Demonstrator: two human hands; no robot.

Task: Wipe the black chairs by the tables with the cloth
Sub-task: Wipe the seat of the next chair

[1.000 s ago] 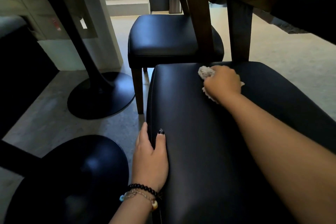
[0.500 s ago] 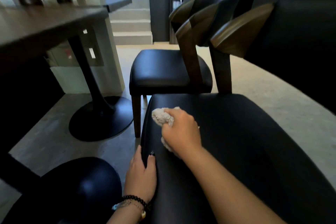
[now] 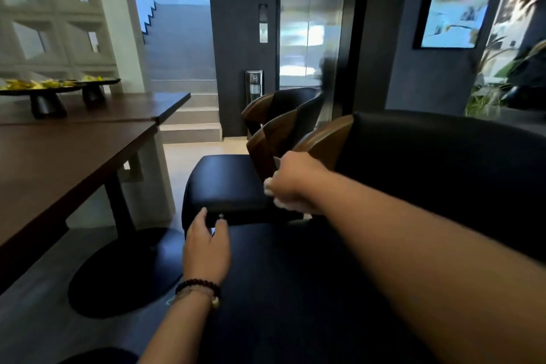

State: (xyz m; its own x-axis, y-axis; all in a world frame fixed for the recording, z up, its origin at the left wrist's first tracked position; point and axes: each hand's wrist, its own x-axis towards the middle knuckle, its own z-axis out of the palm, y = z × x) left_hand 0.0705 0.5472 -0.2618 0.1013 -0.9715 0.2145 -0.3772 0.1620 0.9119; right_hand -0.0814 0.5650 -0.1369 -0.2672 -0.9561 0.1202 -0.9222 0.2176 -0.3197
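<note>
A black chair fills the lower right, with its seat (image 3: 295, 289) below my arms and its padded backrest (image 3: 443, 174) at the right. My right hand (image 3: 292, 183) grips a pale cloth (image 3: 268, 186) near the seat's far edge, by the backrest's wooden end. Only small bits of the cloth show under the fingers. My left hand (image 3: 206, 248) rests on the seat's far left corner with fingers loosely spread. A second black chair (image 3: 224, 183) stands just beyond, and a third chair back (image 3: 283, 103) shows behind it.
A dark wooden table (image 3: 74, 156) runs along the left on a black pedestal with a round base (image 3: 127, 275). Black footed dishes (image 3: 59, 89) with yellow items stand on it. Stairs (image 3: 189, 109), a lift door (image 3: 310, 26), a wall screen (image 3: 455, 0) and a plant (image 3: 487, 97) are beyond.
The view has risen from the seat to the room. My right hand with the cloth has moved from the seat's left front toward the far edge by the backrest. My left hand slid forward along the seat edge.
</note>
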